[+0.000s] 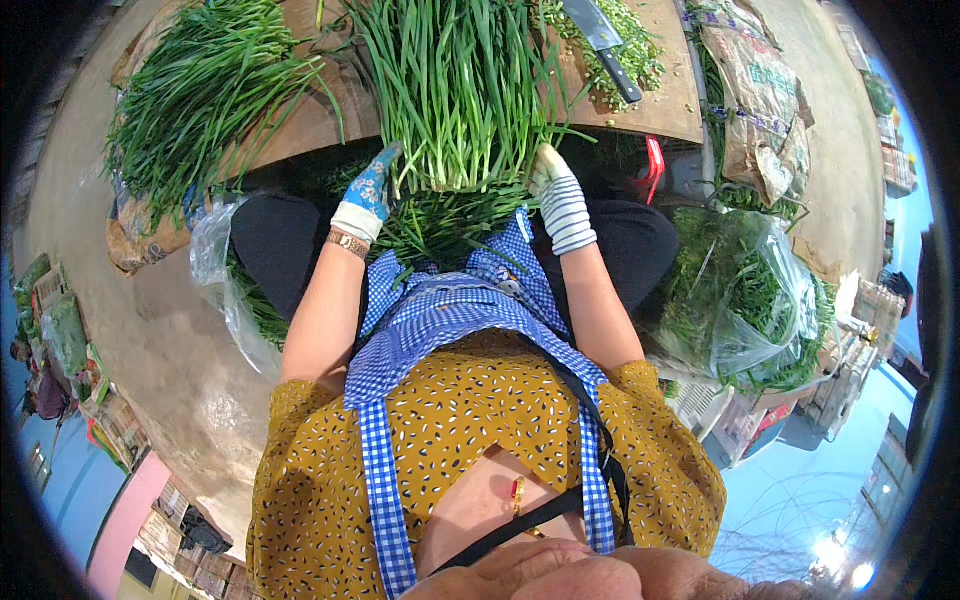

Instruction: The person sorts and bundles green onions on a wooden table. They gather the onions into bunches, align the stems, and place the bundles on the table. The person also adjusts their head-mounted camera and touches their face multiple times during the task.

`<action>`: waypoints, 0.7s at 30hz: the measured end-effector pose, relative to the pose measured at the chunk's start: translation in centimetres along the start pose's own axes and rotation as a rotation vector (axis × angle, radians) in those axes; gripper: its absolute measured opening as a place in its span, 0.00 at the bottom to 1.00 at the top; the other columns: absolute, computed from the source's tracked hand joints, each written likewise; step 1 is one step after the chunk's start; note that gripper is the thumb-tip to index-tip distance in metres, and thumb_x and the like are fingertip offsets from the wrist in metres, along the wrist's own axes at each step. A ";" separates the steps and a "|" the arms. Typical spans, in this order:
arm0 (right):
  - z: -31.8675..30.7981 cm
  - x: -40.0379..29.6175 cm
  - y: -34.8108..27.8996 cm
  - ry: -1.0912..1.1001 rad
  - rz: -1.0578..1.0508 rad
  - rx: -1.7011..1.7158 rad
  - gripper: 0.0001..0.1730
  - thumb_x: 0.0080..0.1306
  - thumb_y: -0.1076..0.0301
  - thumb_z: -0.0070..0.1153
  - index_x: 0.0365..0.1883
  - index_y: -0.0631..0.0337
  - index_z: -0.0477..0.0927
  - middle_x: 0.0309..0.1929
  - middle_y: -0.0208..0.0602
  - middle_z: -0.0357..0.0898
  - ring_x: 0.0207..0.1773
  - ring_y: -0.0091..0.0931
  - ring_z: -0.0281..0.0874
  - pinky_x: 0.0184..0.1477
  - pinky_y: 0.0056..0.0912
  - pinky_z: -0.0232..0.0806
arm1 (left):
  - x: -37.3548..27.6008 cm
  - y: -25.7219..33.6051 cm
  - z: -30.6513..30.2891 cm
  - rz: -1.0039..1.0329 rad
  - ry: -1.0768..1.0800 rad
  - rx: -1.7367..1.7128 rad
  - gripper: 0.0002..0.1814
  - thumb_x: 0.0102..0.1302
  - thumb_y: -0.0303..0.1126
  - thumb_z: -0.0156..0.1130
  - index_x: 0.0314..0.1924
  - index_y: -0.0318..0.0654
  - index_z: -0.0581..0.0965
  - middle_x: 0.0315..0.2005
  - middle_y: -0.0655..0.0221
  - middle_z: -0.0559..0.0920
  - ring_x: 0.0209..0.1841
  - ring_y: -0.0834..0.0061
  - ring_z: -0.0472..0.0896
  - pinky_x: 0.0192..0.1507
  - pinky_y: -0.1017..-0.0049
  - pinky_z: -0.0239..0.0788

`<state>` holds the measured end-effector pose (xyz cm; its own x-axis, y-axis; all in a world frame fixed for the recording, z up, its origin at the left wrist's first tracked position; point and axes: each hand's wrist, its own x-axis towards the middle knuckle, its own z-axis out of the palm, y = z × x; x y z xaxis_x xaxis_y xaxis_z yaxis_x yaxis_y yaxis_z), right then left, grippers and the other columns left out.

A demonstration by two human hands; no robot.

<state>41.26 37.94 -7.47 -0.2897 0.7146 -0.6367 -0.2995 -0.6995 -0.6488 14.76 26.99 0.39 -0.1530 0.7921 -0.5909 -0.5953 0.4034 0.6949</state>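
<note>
A wide bunch of garlic chives (457, 97) lies across the board's near edge, its pale stem ends towards me. My left hand (369, 191), in a blue floral glove, presses against the left side of the bunch near the stem ends. My right hand (558, 196), in a white and navy striped glove, holds the opposite side. The bunch sits between both hands, whose fingertips are partly hidden by the leaves. Loose green leaves (450, 221) are heaped beneath the stem ends, above my blue checked apron (450, 296).
A cleaver (611, 64) lies on chopped pale stem pieces (641, 37) at the wooden board's (667, 105) right. Another chive pile (202, 97) overhangs the left side. Clear plastic bags of greens (750, 292) (244, 300) flank my knees. A red plastic strip (654, 165) hangs below the board.
</note>
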 end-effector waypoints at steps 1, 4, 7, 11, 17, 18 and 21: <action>1.6 -0.8 -0.6 -0.141 -0.052 -0.010 0.31 0.60 0.47 0.54 0.56 0.56 0.67 0.53 0.34 0.70 0.53 0.28 0.68 0.54 0.38 0.60 | 1.0 -0.7 -0.4 -0.025 -0.037 -0.009 0.22 0.70 0.33 0.42 0.63 0.40 0.62 0.59 0.66 0.67 0.59 0.73 0.68 0.59 0.74 0.60; 5.0 -2.3 -1.2 -0.048 -0.021 -0.117 0.32 0.58 0.48 0.56 0.56 0.54 0.67 0.53 0.32 0.69 0.52 0.28 0.67 0.47 0.35 0.64 | 0.9 0.0 2.9 -0.138 0.046 0.032 0.20 0.68 0.34 0.47 0.59 0.40 0.68 0.54 0.66 0.73 0.55 0.73 0.71 0.58 0.73 0.62; 7.7 -2.7 -1.6 -0.147 -0.128 -0.336 0.26 0.61 0.56 0.56 0.54 0.59 0.69 0.45 0.34 0.75 0.42 0.25 0.71 0.45 0.28 0.65 | 2.4 -1.6 2.2 0.346 -0.291 0.880 0.20 0.64 0.26 0.47 0.57 0.38 0.69 0.55 0.64 0.73 0.56 0.71 0.71 0.60 0.73 0.59; 10.0 -4.2 -3.7 -0.220 -0.486 -0.509 0.24 0.63 0.65 0.54 0.55 0.63 0.68 0.46 0.34 0.75 0.45 0.22 0.70 0.50 0.23 0.63 | 1.5 -2.2 2.6 0.557 -0.253 0.851 0.19 0.68 0.28 0.41 0.57 0.33 0.68 0.54 0.61 0.73 0.57 0.70 0.71 0.60 0.73 0.60; 6.5 2.4 -3.9 -0.067 -0.220 -1.270 0.31 0.59 0.52 0.57 0.54 0.64 0.70 0.47 0.40 0.77 0.45 0.30 0.76 0.48 0.31 0.66 | 2.2 -1.4 3.8 -0.138 -0.002 -0.102 0.18 0.67 0.35 0.46 0.54 0.37 0.72 0.49 0.64 0.77 0.50 0.71 0.76 0.53 0.67 0.67; 7.4 -0.4 -5.5 -0.106 -0.286 -1.196 0.36 0.57 0.50 0.57 0.57 0.67 0.66 0.51 0.48 0.74 0.52 0.34 0.73 0.53 0.31 0.63 | 2.2 -1.6 2.7 -0.098 0.017 -0.035 0.18 0.67 0.34 0.45 0.55 0.38 0.71 0.50 0.65 0.76 0.52 0.71 0.74 0.55 0.68 0.65; 2.0 1.4 -4.5 -0.151 -0.477 -0.931 0.35 0.60 0.59 0.55 0.61 0.70 0.60 0.53 0.52 0.72 0.53 0.33 0.72 0.55 0.28 0.62 | 1.7 -2.6 1.1 0.138 -0.030 0.398 0.20 0.64 0.27 0.44 0.57 0.39 0.70 0.53 0.64 0.74 0.57 0.69 0.71 0.60 0.71 0.60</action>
<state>40.36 42.12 -4.61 -0.4551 0.8641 -0.2149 0.3846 -0.0269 -0.9227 16.94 27.78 -1.98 -0.1838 0.8618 -0.4728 -0.2192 0.4330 0.8744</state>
